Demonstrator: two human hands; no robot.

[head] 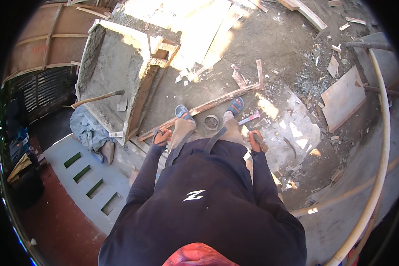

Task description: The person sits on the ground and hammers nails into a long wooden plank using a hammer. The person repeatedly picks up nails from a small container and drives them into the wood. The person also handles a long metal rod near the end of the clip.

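Observation:
My left hand (163,137) hangs beside my left thigh with its fingers curled. A dark loop runs around this hand; whether it belongs to the sleeve I cannot tell. At my right thigh, my right hand (253,140) is closed around a wooden handle (262,145), and its far end is unclear. Just beyond that hand lies a blue and pink bar (249,118). Between my sandalled feet stands a small round container (211,122) with grey material in it. A long wooden batten (216,99) crosses the ground in front of it, close to both sandals.
A wooden mixing trough (116,63) crusted with cement stands front left, a wooden-handled tool (98,98) resting across it. Grey cloth (89,129) bunches beside it, near a slotted pale panel (86,179). On the right are a broken board (344,98), scattered rubble and a curved pole (384,133).

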